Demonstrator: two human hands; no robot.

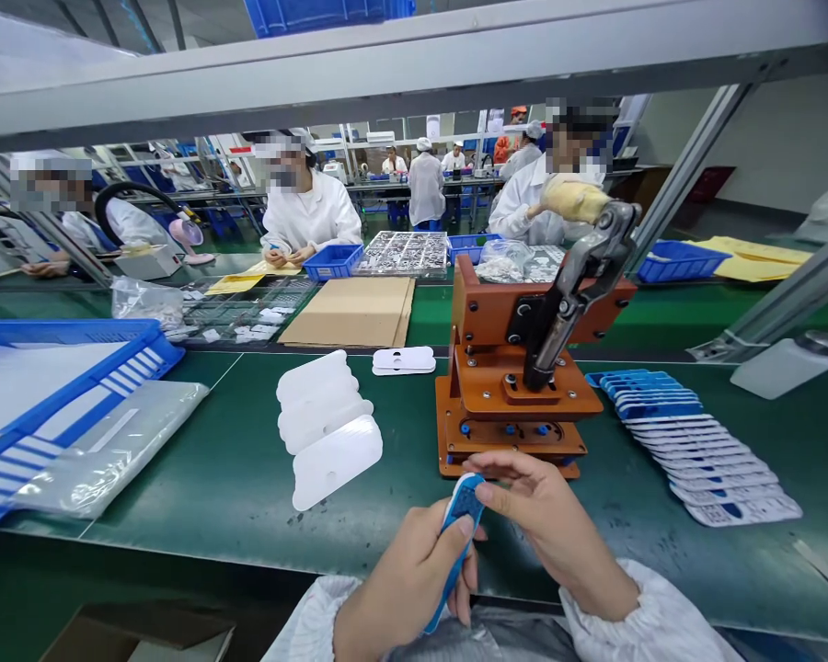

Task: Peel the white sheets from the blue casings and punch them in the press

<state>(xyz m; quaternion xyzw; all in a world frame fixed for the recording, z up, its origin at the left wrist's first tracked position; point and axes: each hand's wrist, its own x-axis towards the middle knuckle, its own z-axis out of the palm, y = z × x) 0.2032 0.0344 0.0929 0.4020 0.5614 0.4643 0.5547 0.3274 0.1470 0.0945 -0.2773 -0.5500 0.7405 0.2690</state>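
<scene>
- Two hands are working just behind the near edge of the green surface [248,501]: the left hand [414,575] and the right hand [545,524], both coming out of gathered white sleeves [635,616].
- Left grip: fingers are wrapping the lower part of a curved blue-and-white card [461,519], with the thumb pressing on its blue face.
- Right grip: thumb and fingers are closing on the card's upper end, pinching it from above.
- Card position: it is standing nearly on edge between the two hands, held above the surface and just in front of the press.
- Press [517,368]: this orange-brown hand press is standing upright on the surface, just beyond the hands, its metal lever [580,267] topped by a cloth-wrapped handle [572,198].
- Right of the press: a long fanned row of cards [696,441] is lying on the surface, overlapping, blue at the far end.
- Left of the press: white plastic pieces [327,428] are lying in a loose stack, with two more [404,360] beyond them.
- Far left: a blue crate [62,395] is sitting beside a clear plastic bag [110,450].
- Across the belt: a co-worker [310,207] in white is handling small parts beside a blue bin [335,262].
</scene>
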